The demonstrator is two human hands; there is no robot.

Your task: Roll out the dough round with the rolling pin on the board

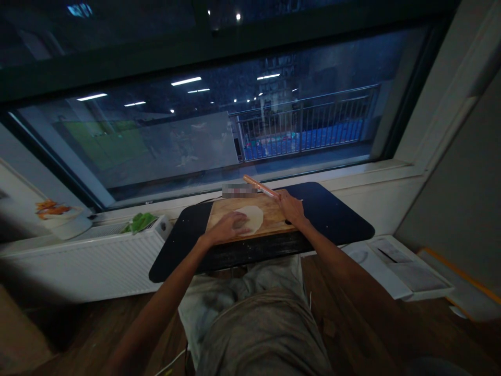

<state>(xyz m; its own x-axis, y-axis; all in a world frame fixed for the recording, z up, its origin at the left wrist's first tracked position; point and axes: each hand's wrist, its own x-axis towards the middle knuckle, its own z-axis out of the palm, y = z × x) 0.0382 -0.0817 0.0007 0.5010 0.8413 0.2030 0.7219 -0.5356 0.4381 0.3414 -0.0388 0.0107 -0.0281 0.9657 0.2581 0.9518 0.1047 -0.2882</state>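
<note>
A thin, round sheet of dough (255, 218) lies flat on a wooden board (217, 210). My left hand (229, 227) rests at the dough's left edge, fingers stretched out over it and apart. Over the right part of the board, my right hand (291, 209) is closed around a slim wooden rolling pin (266, 190). The pin slants up and left from this hand, its far end beyond the board's back edge and apart from the dough.
The board sits on a small dark table (338, 211) against the window sill. At left, a radiator (117, 266) carries a white pot (70, 224) and something green (140, 222). A white box (407, 269) stands at right.
</note>
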